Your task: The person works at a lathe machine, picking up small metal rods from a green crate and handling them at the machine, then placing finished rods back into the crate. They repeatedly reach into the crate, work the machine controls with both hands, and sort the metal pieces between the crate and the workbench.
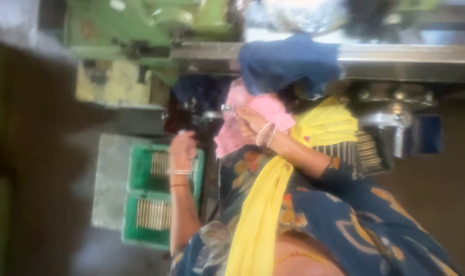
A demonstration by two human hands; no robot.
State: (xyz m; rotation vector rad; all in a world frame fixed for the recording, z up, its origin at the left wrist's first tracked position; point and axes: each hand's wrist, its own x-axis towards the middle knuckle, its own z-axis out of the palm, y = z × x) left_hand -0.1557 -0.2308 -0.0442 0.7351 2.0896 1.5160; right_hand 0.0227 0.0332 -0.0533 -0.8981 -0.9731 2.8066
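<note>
Gripping pink cloth (253,125) with right hand (250,122); left hand (183,145), fingers seemingly closed, hovering above green crate (140,176); steadying advisable.

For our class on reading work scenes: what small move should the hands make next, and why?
Probably bring the left hand across to the pink cloth that the right hand rests on: the left hand is up by the green crate of metal rods, near the cloth. Blur hides its grip.
</note>
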